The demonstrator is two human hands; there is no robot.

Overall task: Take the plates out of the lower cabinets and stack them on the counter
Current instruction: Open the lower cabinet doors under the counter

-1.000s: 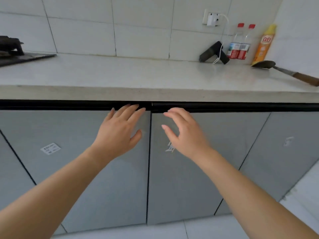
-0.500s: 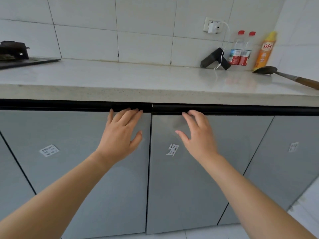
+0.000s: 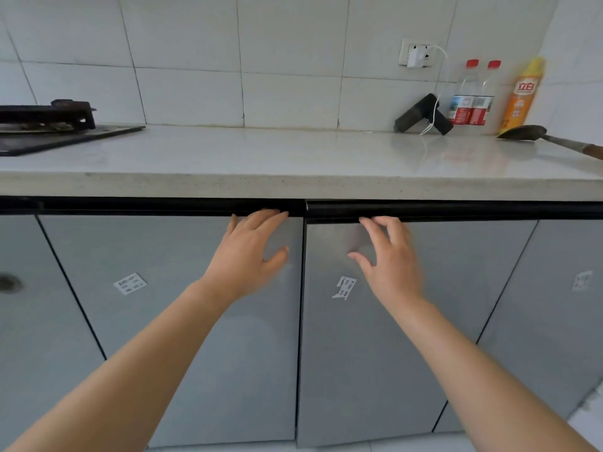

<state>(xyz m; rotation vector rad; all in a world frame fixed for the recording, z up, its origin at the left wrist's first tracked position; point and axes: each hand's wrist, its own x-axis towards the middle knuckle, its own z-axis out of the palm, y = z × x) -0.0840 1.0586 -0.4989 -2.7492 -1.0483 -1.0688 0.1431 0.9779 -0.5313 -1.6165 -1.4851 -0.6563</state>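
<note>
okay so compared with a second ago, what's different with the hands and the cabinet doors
Both hands have gone up the doors. The left hand now has its fingertips at the black handle strip above the left door; the right hand has its fingertips at the strip over the right door. Neither has a full grip that I can see. Both doors are still shut, the counter unchanged, no plates in view.
</note>
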